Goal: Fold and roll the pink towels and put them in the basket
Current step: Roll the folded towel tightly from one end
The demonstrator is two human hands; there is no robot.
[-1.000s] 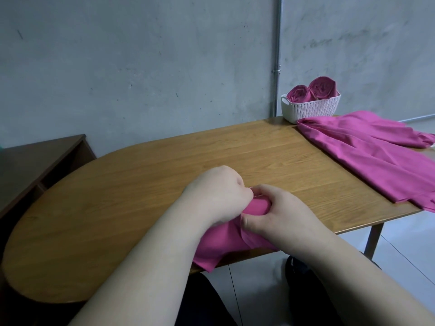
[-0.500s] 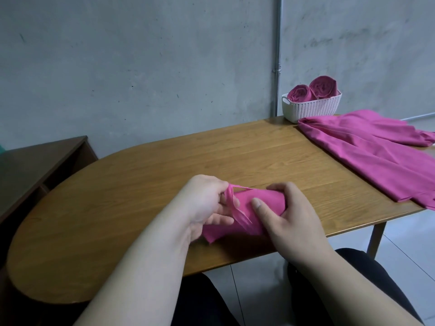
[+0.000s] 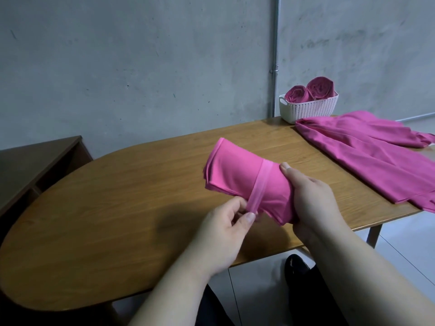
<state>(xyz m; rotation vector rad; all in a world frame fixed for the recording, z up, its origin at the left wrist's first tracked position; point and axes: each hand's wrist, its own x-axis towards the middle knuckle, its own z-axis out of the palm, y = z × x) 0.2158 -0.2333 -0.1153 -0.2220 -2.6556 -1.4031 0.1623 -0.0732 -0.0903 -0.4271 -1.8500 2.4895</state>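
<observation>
A rolled pink towel [image 3: 237, 171] is held up above the wooden table [image 3: 117, 208], its open end pointing up and left. My right hand [image 3: 313, 198] grips the roll's lower right end, thumb on top. My left hand [image 3: 223, 229] pinches a narrow pink strip [image 3: 260, 187] of the towel's edge that runs across the roll. A white woven basket [image 3: 308, 109] stands at the table's far right against the wall, with two rolled pink towels [image 3: 310, 91] upright in it.
Unfolded pink towels [image 3: 376, 156] lie spread on the table's right side, just in front of the basket. A dark wooden cabinet [image 3: 35, 165] stands to the left. A metal pipe [image 3: 274, 55] runs down the grey wall behind the basket.
The towel roll has been lifted off the table's near edge and turned up towards the left. My left hand has moved below it, pulling the strip across the roll.
</observation>
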